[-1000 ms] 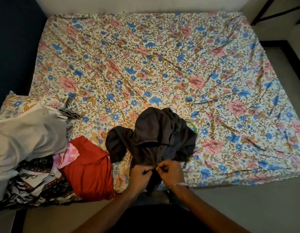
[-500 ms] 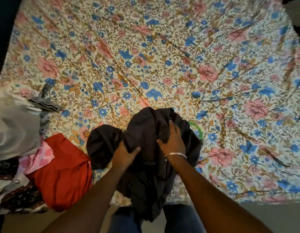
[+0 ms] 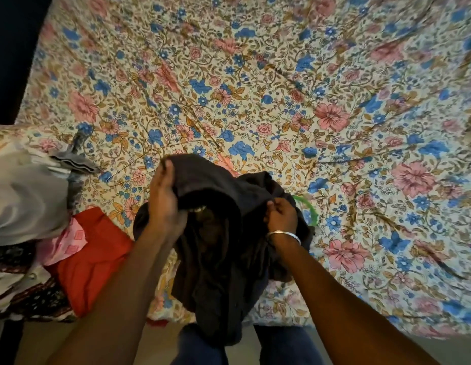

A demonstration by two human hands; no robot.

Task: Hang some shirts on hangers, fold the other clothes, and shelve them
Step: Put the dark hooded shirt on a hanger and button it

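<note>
One dark shirt (image 3: 218, 248) hangs bunched over the near edge of the bed (image 3: 255, 88). The left hand (image 3: 164, 198) grips its upper left fold; the right hand (image 3: 281, 214) pinches its right edge. Left of the shirt lie one red garment (image 3: 89, 262) and one grey one (image 3: 26, 201). One green hanger (image 3: 306, 206) peeks out right of the shirt.

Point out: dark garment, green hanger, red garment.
dark garment (image 3: 218, 259), head view, hanging middle folds.
green hanger (image 3: 308, 206), head view, curved arm showing past the dark cloth.
red garment (image 3: 89, 262), head view, its flat middle.
</note>
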